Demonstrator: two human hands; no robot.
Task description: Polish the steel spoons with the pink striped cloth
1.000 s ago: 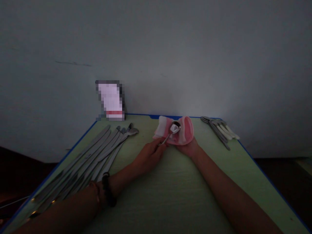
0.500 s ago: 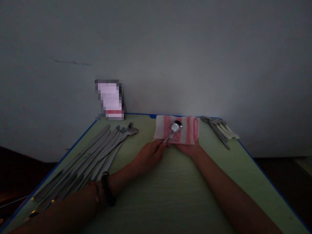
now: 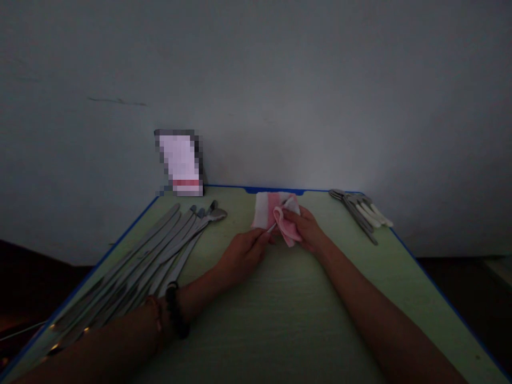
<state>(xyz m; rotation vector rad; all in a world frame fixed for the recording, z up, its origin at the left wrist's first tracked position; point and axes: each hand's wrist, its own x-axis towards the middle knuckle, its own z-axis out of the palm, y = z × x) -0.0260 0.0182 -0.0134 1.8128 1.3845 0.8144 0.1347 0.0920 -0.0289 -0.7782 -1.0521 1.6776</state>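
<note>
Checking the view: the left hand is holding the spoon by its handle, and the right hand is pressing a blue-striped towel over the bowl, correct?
Not quite: the towel is pink-and-white striped, not blue-striped, as the head view shows. The rest stands: the left hand holds the spoon by its handle, and the right hand presses the towel over the bowl.

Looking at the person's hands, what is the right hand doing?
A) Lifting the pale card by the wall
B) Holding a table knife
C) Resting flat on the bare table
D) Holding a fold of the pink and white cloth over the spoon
D. The right hand holds a fold of the pink and white striped cloth over the spoon, whose handle reaches toward the left hand.
</note>
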